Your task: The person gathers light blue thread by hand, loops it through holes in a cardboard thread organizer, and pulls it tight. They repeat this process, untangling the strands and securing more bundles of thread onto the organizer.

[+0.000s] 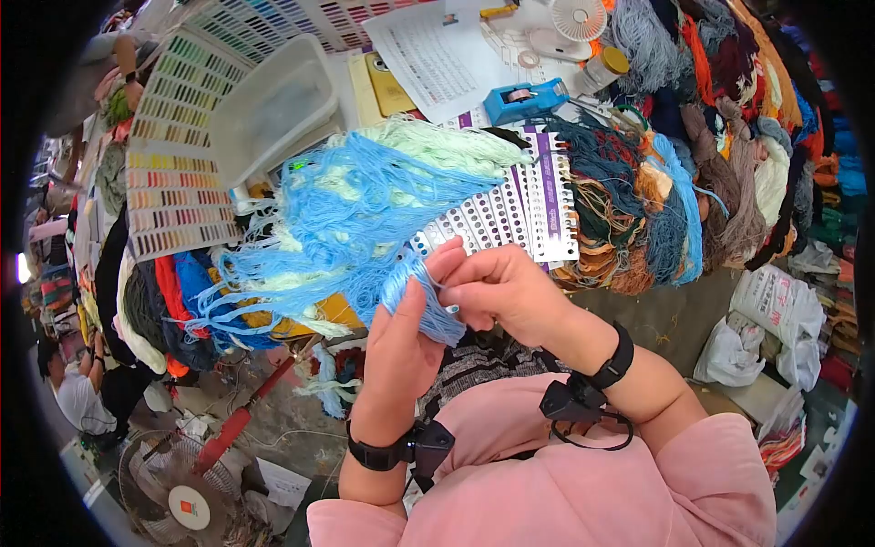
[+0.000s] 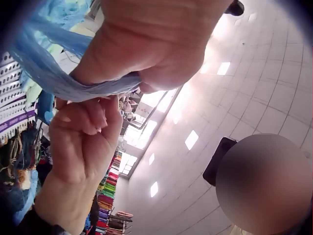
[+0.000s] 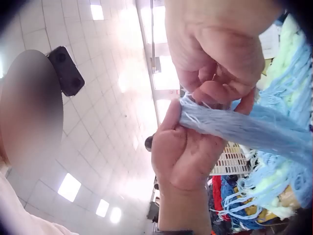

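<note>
A hank of light blue yarn (image 1: 402, 284) passes through my left hand (image 1: 407, 351), which grips it between thumb and fingers. Right beside it, my right hand (image 1: 510, 290) pinches thin strands at the hank's edge, fingertips curled in. The right wrist view shows the blue hank (image 3: 244, 129) stretched across the left palm (image 3: 183, 159), the right fingers (image 3: 215, 90) close over it. From the left wrist, the yarn (image 2: 58, 81) runs under the left hand (image 2: 146, 44). A large heap of blue yarn (image 1: 365, 182) mixed with pale green yarn (image 1: 428, 146) lies on the table beyond.
Perforated cards (image 1: 554, 201) lie right of the heap. Behind stand a white plastic bin (image 1: 314, 109), a blue tape dispenser (image 1: 527, 100) and a lidded jar (image 1: 605, 69). Colour sample charts (image 1: 182, 173) are at left, dark yarn bundles (image 1: 602, 164) at right. A fan (image 1: 178, 488) stands lower left.
</note>
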Demonstrator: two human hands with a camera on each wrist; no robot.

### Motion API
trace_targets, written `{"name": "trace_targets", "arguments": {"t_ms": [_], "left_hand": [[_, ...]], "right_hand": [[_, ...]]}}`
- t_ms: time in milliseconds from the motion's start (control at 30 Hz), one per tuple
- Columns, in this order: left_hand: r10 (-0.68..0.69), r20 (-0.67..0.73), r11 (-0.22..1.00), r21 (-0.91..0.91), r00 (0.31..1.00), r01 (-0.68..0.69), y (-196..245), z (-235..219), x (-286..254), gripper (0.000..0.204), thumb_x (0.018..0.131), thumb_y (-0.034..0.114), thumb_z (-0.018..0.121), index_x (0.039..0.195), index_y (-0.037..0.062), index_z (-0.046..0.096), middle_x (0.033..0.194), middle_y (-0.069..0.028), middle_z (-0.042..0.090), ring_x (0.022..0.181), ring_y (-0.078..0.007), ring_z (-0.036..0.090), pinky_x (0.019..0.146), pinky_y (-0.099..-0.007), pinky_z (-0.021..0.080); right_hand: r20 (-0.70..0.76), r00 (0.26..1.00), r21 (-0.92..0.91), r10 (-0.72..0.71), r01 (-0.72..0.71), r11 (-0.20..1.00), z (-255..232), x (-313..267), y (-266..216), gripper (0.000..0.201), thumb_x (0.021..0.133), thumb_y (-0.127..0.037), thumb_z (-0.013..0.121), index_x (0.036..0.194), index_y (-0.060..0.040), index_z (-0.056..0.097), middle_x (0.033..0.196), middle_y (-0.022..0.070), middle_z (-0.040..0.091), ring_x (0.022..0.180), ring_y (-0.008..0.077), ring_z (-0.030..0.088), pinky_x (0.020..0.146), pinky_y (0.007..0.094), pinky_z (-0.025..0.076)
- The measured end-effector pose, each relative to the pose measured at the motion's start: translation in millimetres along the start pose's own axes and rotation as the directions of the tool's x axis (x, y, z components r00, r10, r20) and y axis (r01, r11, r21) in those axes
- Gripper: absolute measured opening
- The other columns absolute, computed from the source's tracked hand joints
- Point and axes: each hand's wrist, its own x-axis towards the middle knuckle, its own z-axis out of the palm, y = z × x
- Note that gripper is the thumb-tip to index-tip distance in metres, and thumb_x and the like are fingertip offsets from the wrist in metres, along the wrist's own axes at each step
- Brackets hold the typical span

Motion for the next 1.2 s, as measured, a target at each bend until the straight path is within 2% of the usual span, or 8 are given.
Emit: {"name": "trace_targets", "arguments": {"t_ms": [100, 267, 367, 467, 567, 767, 1033, 1200], "left_hand": [[0.015, -0.026, 0.997, -0.075, 1.000, -0.017, 13, 1, -19, 0.044, 0.089, 0.028, 0.029, 0.117, -0.0061, 0.035, 0.122, -0.0156, 0.037, 0.107, -0.0211, 0.042, 0.080, -0.0326, 0.042], [0.106, -0.058, 0.991, 0.088, 0.993, -0.101, 9, 4, -42, 0.051, 0.088, 0.033, 0.029, 0.116, -0.0086, 0.034, 0.120, -0.0180, 0.039, 0.099, -0.0232, 0.047, 0.077, -0.0337, 0.043], [0.055, 0.131, 0.995, -0.090, 0.990, -0.043, 17, -9, -52, 0.049, 0.088, 0.032, 0.031, 0.116, -0.0085, 0.035, 0.114, -0.0185, 0.044, 0.094, -0.0233, 0.051, 0.078, -0.0328, 0.041], [0.085, -0.019, 0.962, -0.259, 0.996, -0.087, 21, -9, -65, 0.043, 0.087, 0.025, 0.035, 0.112, -0.0093, 0.039, 0.105, -0.0184, 0.050, 0.088, -0.0230, 0.054, 0.077, -0.0324, 0.042], [0.227, -0.092, 0.969, 0.121, 0.969, -0.215, 21, 1, -74, 0.036, 0.085, 0.018, 0.039, 0.107, -0.0095, 0.043, 0.100, -0.0178, 0.053, 0.087, -0.0222, 0.054, 0.074, -0.0325, 0.045], [0.139, 0.008, 0.979, -0.154, 0.990, -0.136, 30, -10, -82, 0.028, 0.083, 0.012, 0.043, 0.102, -0.0072, 0.048, 0.102, -0.0181, 0.052, 0.088, -0.0220, 0.055, 0.072, -0.0337, 0.046], [0.181, 0.035, 0.969, -0.175, 0.983, -0.172, 29, -20, -91, 0.023, 0.080, 0.007, 0.049, 0.101, -0.0037, 0.049, 0.103, -0.0145, 0.052, 0.086, -0.0181, 0.054, 0.074, -0.0304, 0.044], [0.185, -0.035, 0.976, -0.114, 0.982, -0.188, 31, -13, -92, 0.029, 0.083, 0.011, 0.044, 0.106, -0.0061, 0.045, 0.102, -0.0154, 0.052, 0.089, -0.0214, 0.053, 0.074, -0.0343, 0.045]], "right_hand": [[-0.008, 0.999, 0.126, -0.033, 0.034, 0.991, 11, -11, -4, 0.011, 0.072, -0.008, 0.058, 0.077, 0.0017, 0.058, 0.054, 0.0030, 0.051, 0.046, 0.0064, 0.047, 0.043, 0.0192, 0.038], [-0.049, 0.999, -0.158, -0.018, 0.010, 0.987, 52, -25, 2, 0.008, 0.072, -0.006, 0.057, 0.073, 0.0021, 0.058, 0.051, 0.0030, 0.050, 0.042, 0.0066, 0.044, 0.040, 0.0178, 0.035], [-0.055, 0.993, -0.018, -0.104, 0.103, 0.995, 66, -32, 3, 0.008, 0.071, -0.006, 0.058, 0.072, 0.0018, 0.058, 0.050, 0.0033, 0.050, 0.042, 0.0067, 0.044, 0.038, 0.0169, 0.033], [-0.070, 0.982, -0.052, -0.174, 0.170, 0.984, 77, -41, 3, 0.007, 0.071, -0.005, 0.056, 0.071, 0.0019, 0.058, 0.050, 0.0034, 0.050, 0.041, 0.0074, 0.043, 0.038, 0.0178, 0.033], [-0.032, 0.981, 0.069, -0.192, 0.194, 0.979, 81, -45, 6, 0.006, 0.071, -0.003, 0.055, 0.070, 0.0022, 0.058, 0.050, 0.0040, 0.049, 0.040, 0.0074, 0.043, 0.038, 0.0184, 0.033], [-0.019, 0.983, 0.099, -0.184, 0.184, 0.978, 91, -53, 3, 0.006, 0.070, -0.001, 0.055, 0.070, 0.0029, 0.060, 0.050, 0.0045, 0.050, 0.041, 0.0070, 0.042, 0.039, 0.0185, 0.033], [-0.008, 0.985, -0.002, -0.174, 0.174, 0.985, 105, -55, 4, 0.010, 0.072, -0.006, 0.057, 0.078, 0.0024, 0.060, 0.055, 0.0018, 0.051, 0.042, 0.0050, 0.042, 0.039, 0.0175, 0.032], [-0.023, 0.985, -0.210, -0.172, 0.164, 0.964, 113, -56, 1, 0.011, 0.074, -0.007, 0.057, 0.082, 0.0006, 0.058, 0.054, -0.0006, 0.049, 0.042, 0.0033, 0.040, 0.038, 0.0169, 0.030]]}}
